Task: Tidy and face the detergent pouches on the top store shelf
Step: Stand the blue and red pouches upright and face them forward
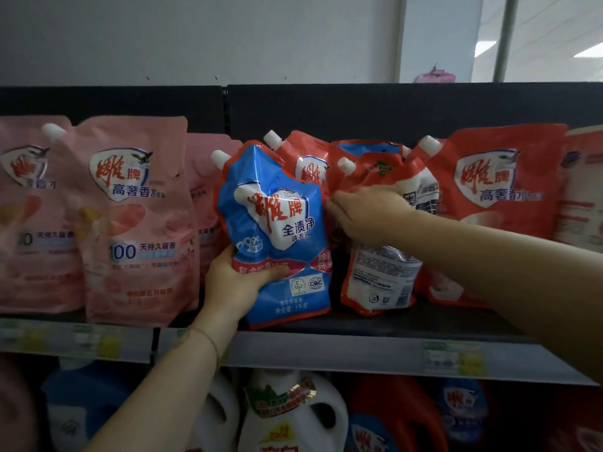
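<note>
Gripping the blue detergent pouch (277,223) by its lower left corner, the left hand (235,282) held it upright, label forward, at the front edge of the top shelf (424,321). At 3 o'clock of it, the right hand (368,216) curled its fingers around a red pouch (381,278) turned back-side out. Pink pouches (137,223) stood at 9 o'clock, detergent bottles (293,415) at 6.
</note>
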A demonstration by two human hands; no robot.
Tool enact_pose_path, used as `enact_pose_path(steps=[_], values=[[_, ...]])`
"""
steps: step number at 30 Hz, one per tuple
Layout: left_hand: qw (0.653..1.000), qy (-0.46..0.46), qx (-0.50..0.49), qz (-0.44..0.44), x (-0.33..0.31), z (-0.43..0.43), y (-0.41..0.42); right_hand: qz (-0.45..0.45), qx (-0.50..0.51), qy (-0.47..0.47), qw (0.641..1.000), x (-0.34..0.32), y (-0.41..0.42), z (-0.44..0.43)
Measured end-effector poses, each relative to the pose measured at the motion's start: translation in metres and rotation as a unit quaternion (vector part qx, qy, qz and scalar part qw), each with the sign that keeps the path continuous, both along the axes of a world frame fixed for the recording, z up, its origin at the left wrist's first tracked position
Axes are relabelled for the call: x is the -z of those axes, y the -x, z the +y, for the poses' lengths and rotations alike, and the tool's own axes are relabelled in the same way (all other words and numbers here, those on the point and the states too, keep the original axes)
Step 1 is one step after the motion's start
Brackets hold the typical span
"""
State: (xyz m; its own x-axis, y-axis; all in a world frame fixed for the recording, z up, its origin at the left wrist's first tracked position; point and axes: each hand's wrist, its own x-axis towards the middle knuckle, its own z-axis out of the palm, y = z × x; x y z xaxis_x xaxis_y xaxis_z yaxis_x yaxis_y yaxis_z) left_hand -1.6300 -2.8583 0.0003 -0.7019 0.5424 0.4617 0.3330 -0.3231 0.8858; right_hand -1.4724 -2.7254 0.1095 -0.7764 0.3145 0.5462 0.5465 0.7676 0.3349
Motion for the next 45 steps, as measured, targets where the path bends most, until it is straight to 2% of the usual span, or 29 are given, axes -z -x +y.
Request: enact_pose_path(steps=[3,7,13,17,20,22,24,28,30,33,38,45], values=[[1.000,0.001,-0.012,-0.003,0.001,0.000,0.001,-0.118,0.053,-0.085,0.988,0.005,-0.018,0.009],[1.000,-0.003,-0.017,-0.010,0.001,0.001,-0.003,-0.167,0.042,-0.129,0.976,0.012,-0.035,0.013],[1.000,-0.002,-0.009,-0.016,-0.002,-0.001,-0.008,-0.153,0.033,-0.192,0.969,0.020,-0.041,0.010],[0.999,-0.009,-0.008,-0.036,-0.004,-0.002,-0.011,-0.132,-0.029,-0.194,0.972,0.026,-0.035,0.006],[0.999,-0.021,-0.013,-0.041,-0.009,-0.003,-0.014,-0.115,-0.025,-0.295,0.948,0.033,-0.032,0.008],[0.999,-0.037,-0.028,-0.029,-0.012,-0.003,-0.018,-0.105,-0.036,-0.312,0.944,0.038,-0.033,0.008],[0.997,-0.056,-0.046,-0.004,-0.013,-0.004,-0.023,-0.106,-0.051,-0.307,0.945,0.046,-0.038,0.003],[0.992,-0.096,-0.081,0.021,-0.014,-0.004,-0.033,-0.182,-0.101,-0.259,0.943,0.065,-0.045,0.003],[0.989,-0.112,-0.093,0.021,-0.015,-0.005,-0.034,-0.177,-0.104,-0.224,0.953,0.070,-0.044,0.000],[0.984,-0.136,-0.113,0.029,-0.017,-0.011,-0.036,-0.198,-0.033,-0.214,0.956,0.067,-0.043,-0.009],[0.975,-0.162,-0.149,0.019,-0.019,-0.022,-0.035,-0.263,0.022,-0.204,0.943,0.056,-0.052,-0.009],[0.969,-0.143,-0.200,0.019,-0.004,-0.030,-0.022,-0.310,0.088,-0.083,0.943,0.043,-0.061,0.007]])
